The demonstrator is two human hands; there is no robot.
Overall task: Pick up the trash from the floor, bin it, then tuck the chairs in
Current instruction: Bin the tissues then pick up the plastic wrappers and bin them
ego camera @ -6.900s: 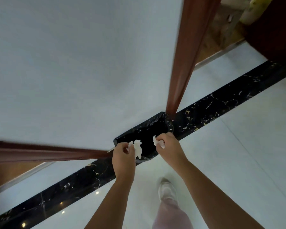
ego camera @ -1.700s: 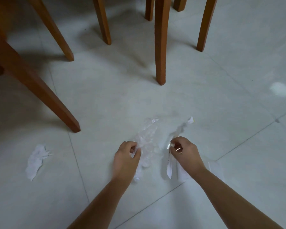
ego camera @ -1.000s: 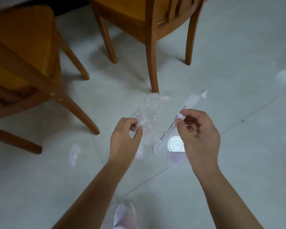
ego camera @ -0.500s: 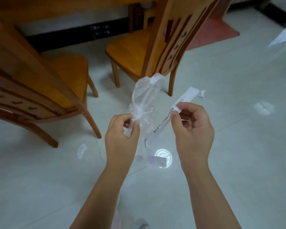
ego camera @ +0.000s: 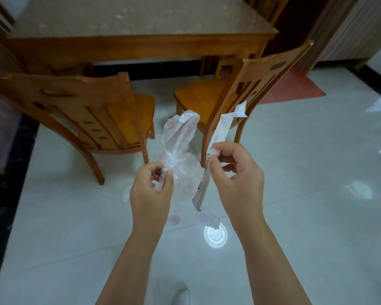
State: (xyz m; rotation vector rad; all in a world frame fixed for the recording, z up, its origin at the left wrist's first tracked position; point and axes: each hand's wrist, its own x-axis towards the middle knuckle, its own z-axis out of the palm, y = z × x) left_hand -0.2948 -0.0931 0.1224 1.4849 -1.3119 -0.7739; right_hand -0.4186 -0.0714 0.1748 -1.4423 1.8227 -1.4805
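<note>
Your left hand (ego camera: 151, 190) pinches the plastic bag (ego camera: 178, 137) at its neck; your right hand (ego camera: 235, 172) pinches the paper sleeve (ego camera: 220, 130) mid-length. Both are held off the floor (ego camera: 295, 194), one apiece, likely for one bin trip; chairs (ego camera: 75, 106) untucked.

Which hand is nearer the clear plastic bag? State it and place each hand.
Left. The left hand pinches the clear plastic bag at its twisted waist; the right hand is to the bag's right, pinching a long paper wrapper.

Left hand (ego camera: 150, 194) pinching, right hand (ego camera: 238, 179) pinching
</note>
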